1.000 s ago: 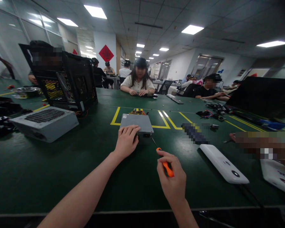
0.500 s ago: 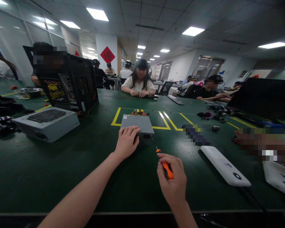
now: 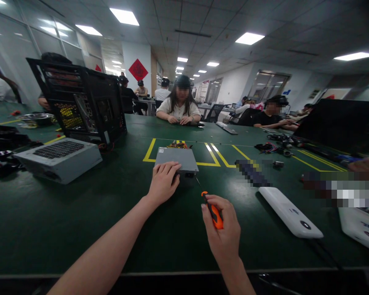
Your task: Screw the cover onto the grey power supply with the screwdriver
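A grey computer power supply (image 3: 184, 157) lies on the green table in front of me, its coloured cables (image 3: 178, 145) bunched at the far side. My left hand (image 3: 164, 180) grips its near left corner, fingers over the top and thumb down the front face. In my right hand (image 3: 223, 221) is a screwdriver (image 3: 215, 215) with an orange and black handle. The thin shaft points away from me, and its tip is at the near right corner of the power supply, close to the socket. Whether the tip sits in a screw is too small to tell.
Left on the table (image 3: 135, 241) are a larger power supply (image 3: 61, 159), a black computer case (image 3: 89, 106) and a metal bowl (image 3: 37, 119). To the right lie a white device (image 3: 290, 213), cables (image 3: 279, 143) and a monitor (image 3: 344, 123). A person (image 3: 180, 106) sits opposite.
The screwdriver and my right hand have shifted very slightly, with more of the handle showing. My left hand stays on the power supply. A co-worker's hand at the right edge has moved.
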### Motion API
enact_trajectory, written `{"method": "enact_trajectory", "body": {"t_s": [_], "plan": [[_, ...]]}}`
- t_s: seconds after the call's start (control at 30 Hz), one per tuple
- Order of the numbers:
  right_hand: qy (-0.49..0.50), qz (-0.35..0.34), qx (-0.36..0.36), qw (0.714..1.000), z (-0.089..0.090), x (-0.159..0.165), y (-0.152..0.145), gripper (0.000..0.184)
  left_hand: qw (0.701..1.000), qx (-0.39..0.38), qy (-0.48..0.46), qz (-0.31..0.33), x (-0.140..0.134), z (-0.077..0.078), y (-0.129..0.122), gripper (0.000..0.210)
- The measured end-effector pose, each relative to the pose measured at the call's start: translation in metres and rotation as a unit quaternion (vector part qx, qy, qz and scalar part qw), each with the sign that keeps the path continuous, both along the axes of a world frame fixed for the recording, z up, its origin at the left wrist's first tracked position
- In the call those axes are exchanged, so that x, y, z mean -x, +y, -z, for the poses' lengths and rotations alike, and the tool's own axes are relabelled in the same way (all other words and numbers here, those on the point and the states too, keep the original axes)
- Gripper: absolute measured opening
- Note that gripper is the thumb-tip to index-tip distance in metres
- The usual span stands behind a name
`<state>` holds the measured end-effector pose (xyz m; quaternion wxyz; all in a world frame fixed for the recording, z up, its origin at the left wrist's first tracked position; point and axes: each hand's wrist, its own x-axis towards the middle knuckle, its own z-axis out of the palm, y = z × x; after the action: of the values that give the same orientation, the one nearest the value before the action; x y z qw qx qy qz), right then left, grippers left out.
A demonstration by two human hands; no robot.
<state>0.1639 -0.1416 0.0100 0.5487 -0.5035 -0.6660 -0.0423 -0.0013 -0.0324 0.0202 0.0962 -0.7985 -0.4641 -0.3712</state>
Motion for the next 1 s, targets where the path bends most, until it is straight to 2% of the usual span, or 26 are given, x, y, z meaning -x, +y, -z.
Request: {"method": "enact_trajectory", "body": {"t_s": [0.1,0.17,0.3,0.4,0.53,0.63,0.73,0.8,0.93,1.0], "plan": [[0.080,-0.002,0.046,0.996,0.0027,0.0013,-0.0004,0.020,1.000,0.003,0.001,0.001,0.0001,-0.0006,-0.0005,0.031],[0.089,-0.010,0.044,0.995,0.0040,0.0020,0.0000,0.024,1.000,0.002,0.000,0.001,-0.0001,-0.0004,-0.0006,0.031],[-0.004,-0.015,0.003,1.000,0.0006,0.0027,0.0011,0.014,1.000,-0.002,-0.002,0.001,-0.0005,0.0012,0.0000,0.031],[-0.007,0.003,0.011,1.000,-0.0024,0.0023,0.0002,0.007,1.000,-0.004,-0.001,-0.002,-0.0003,0.0024,0.0009,0.031],[0.015,0.012,0.022,1.000,0.0001,0.0006,0.0003,0.014,1.000,-0.002,-0.001,-0.001,0.0001,0.0021,0.0012,0.031],[-0.036,0.001,-0.001,0.999,0.0016,0.0000,0.0022,0.018,1.000,-0.001,0.000,0.003,0.0000,0.0017,0.0009,0.031],[-0.075,0.002,-0.015,0.997,-0.0001,0.0005,0.0025,0.014,1.000,0.000,-0.001,0.001,0.0002,0.0019,0.0009,0.032],[-0.040,0.016,0.002,0.999,-0.0007,0.0009,0.0011,0.012,1.000,0.001,-0.002,0.000,0.0004,0.0022,0.0010,0.032],[0.053,0.037,0.088,0.994,0.0030,0.0006,-0.0023,0.019,1.000,0.002,-0.002,0.002,0.0009,0.0025,0.0010,0.031],[0.053,0.032,0.076,0.995,0.0051,0.0001,-0.0021,0.023,1.000,0.003,-0.002,0.003,0.0011,0.0026,0.0011,0.031]]}}
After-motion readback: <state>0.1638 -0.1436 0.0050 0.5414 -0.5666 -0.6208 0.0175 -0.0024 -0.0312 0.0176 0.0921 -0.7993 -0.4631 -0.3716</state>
